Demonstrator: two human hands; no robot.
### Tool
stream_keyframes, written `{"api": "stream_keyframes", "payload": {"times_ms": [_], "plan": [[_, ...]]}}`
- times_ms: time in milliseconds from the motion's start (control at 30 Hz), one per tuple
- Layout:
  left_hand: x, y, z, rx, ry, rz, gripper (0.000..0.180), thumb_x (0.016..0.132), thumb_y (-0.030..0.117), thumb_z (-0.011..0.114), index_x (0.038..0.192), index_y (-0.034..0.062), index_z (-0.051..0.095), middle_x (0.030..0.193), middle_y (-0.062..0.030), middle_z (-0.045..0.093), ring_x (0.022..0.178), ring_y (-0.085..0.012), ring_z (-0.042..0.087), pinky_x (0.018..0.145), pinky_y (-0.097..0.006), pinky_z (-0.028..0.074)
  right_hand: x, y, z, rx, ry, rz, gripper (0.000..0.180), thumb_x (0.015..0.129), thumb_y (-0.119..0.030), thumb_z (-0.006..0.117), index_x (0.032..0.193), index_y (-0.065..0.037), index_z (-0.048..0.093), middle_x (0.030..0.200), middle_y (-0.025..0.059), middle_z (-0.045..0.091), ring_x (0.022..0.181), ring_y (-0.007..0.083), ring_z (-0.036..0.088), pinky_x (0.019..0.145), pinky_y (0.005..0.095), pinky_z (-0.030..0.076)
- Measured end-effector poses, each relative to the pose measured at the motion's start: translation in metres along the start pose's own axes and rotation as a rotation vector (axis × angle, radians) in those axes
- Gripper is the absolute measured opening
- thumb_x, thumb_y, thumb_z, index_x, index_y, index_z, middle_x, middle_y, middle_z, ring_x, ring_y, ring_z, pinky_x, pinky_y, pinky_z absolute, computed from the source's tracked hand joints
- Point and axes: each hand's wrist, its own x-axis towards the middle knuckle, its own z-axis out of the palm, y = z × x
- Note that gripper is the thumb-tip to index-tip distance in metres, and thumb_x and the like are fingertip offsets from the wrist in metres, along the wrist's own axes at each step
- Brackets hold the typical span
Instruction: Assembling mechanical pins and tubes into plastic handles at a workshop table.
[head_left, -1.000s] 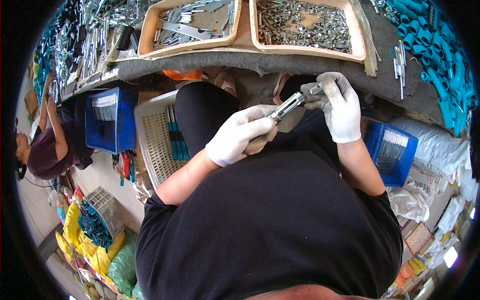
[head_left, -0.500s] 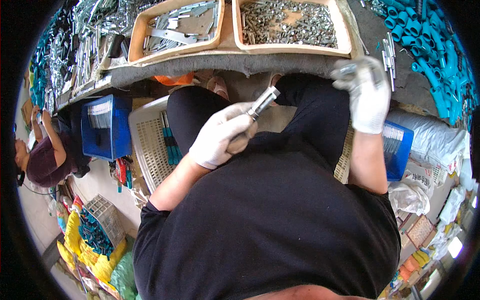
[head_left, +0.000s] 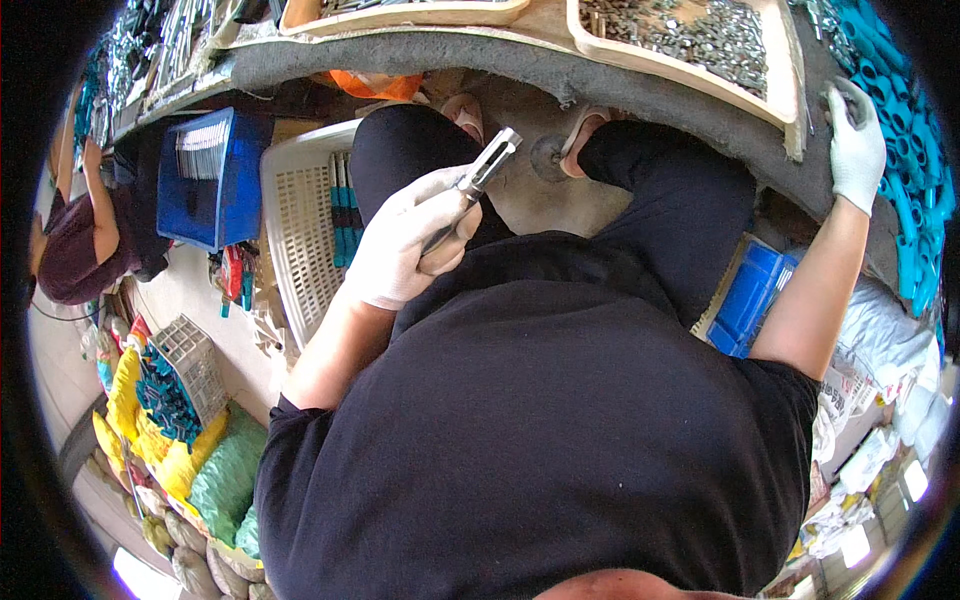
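My left hand [head_left: 412, 240], in a white glove with grey-stained fingers, is closed around a silver slotted metal tube [head_left: 492, 160] with a darker lower part. The tube tilts up to the right above my lap, and a long opening shows in its side. My right hand [head_left: 856, 150], gloved too, reaches over the right end of the grey-covered bench [head_left: 640, 75]. Its fingers are bent and drawn together; what they hold, if anything, is hidden. Close beside it lies a heap of teal tubular parts [head_left: 910, 140].
On the bench stand a cream tray [head_left: 787, 75] of small metal pieces and another tray [head_left: 400, 17]. Left of my legs are a white basket [head_left: 290, 205] and a blue crate [head_left: 235, 190]; a blue bin [head_left: 742, 300] is at right. A person [head_left: 85, 245] sits far left.
My right hand has moved right and farther out, to the bench's right end. My left hand has shifted slightly left and up with the metal tube. The whole view has also shifted.
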Motion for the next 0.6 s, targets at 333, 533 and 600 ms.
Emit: {"api": "stream_keyframes", "payload": {"times_ms": [333,533,600], "plan": [[0.014,-0.001,-0.004,0.001,0.008,-0.04,0.042,0.092,0.027,0.055,0.122,-0.0003,0.048,0.07,0.0015,0.045,0.045,-0.0008,0.029,0.04,-0.017,0.021,0.011,-0.002,-0.001,0.006,-0.025,0.13,0.03,0.093,-0.025,0.06,0.118,-0.008,0.062,0.1,0.0068,0.066,0.085,0.011,0.062,0.073,0.0229,0.05],[0.023,0.005,0.0,0.065,-0.036,-0.05,0.043,0.091,0.028,0.055,0.123,-0.0002,0.048,0.07,0.0014,0.045,0.045,-0.002,0.029,0.04,-0.018,0.023,0.007,-0.005,-0.011,-0.114,0.049,0.064,0.028,0.091,-0.025,0.062,0.111,-0.007,0.066,0.096,0.0053,0.068,0.083,0.0101,0.062,0.071,0.024,0.048],[0.024,0.001,-0.001,0.028,-0.022,-0.053,0.048,0.091,0.026,0.056,0.127,-0.0031,0.047,0.069,0.0017,0.047,0.046,-0.0014,0.031,0.041,-0.017,0.023,0.005,-0.015,-0.01,0.127,0.052,0.169,0.029,0.09,-0.024,0.064,0.11,-0.004,0.065,0.092,0.0047,0.069,0.076,0.009,0.063,0.062,0.022,0.046]]}}
